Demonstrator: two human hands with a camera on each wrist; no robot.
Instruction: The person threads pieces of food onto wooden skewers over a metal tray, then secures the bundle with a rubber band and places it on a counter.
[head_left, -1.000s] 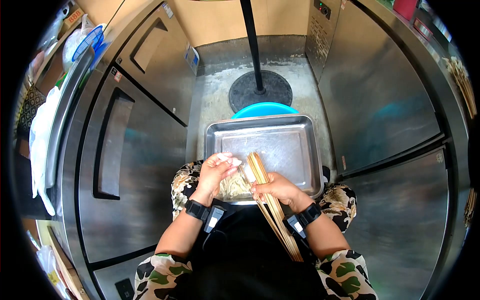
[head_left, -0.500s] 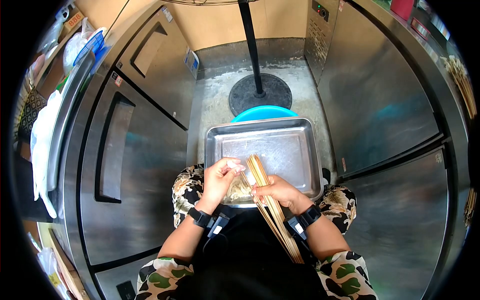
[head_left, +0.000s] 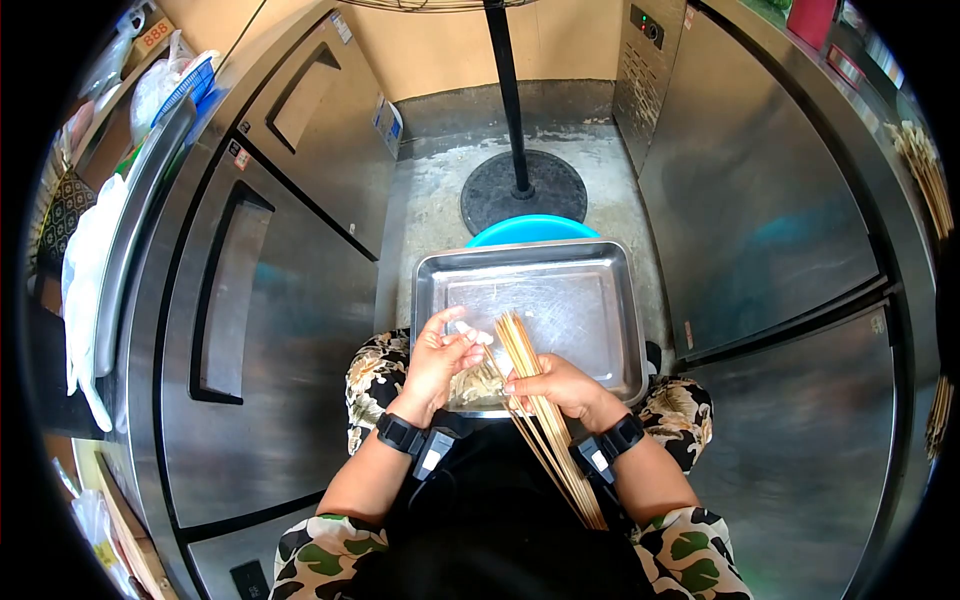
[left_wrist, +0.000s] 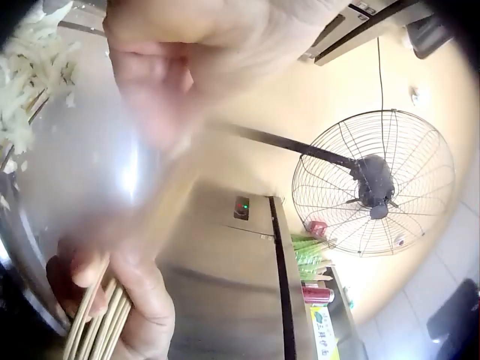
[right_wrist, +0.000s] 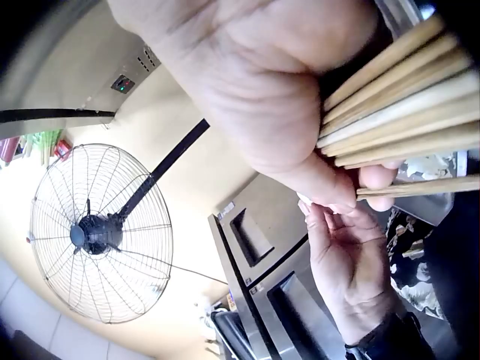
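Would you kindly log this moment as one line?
right hand grips bamboo skewers | left hand over shredded food | steel tray

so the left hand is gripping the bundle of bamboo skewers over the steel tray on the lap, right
Not quite: the right hand grips the bundle of bamboo skewers over the steel tray on the lap. The left hand hovers beside it. The head view shows this.
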